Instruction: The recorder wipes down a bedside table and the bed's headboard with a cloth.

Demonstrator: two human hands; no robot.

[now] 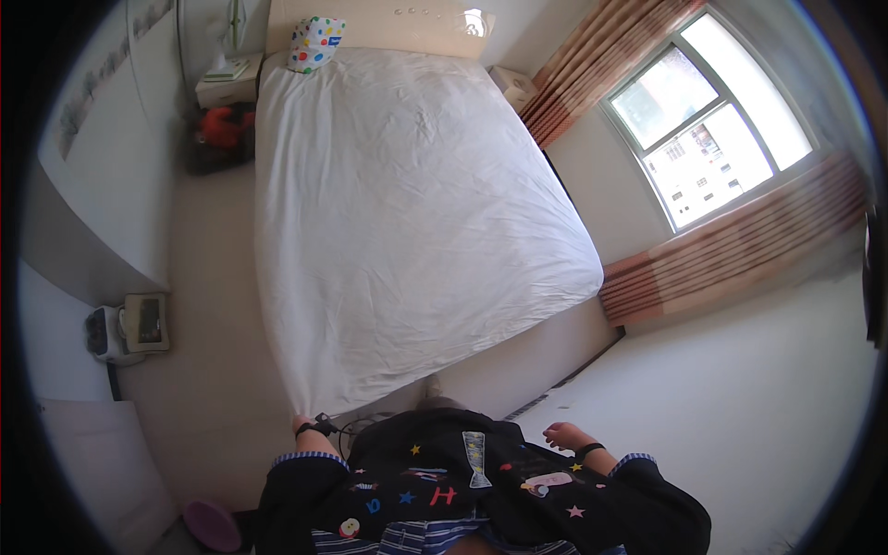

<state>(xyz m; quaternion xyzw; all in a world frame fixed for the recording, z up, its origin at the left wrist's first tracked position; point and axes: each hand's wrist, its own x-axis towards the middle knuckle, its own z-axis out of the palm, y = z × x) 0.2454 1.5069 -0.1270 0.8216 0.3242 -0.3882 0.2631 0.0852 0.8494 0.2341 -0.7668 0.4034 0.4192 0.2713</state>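
A white bed sheet [416, 213] covers the mattress, with wrinkles running across it. At the bed's near left corner the sheet is drawn to a point at my left hand [302, 425], which is closed on its edge; the fingers are mostly hidden. A dark strap with a cable circles that wrist. My right hand [566, 435] hangs away from the bed, near the white surface at the right. Its fingers are loosely bent and apart, with nothing seen in them. That wrist wears a dark band too.
A dotted white bag [315, 44] lies by the headboard [370, 20]. Nightstands [228, 88] flank the bed; a red and black bundle [222, 129] is on the floor. White appliances [144, 322] stand left, a purple basin [213, 524] lower left. Curtains [721, 245] hang by the window.
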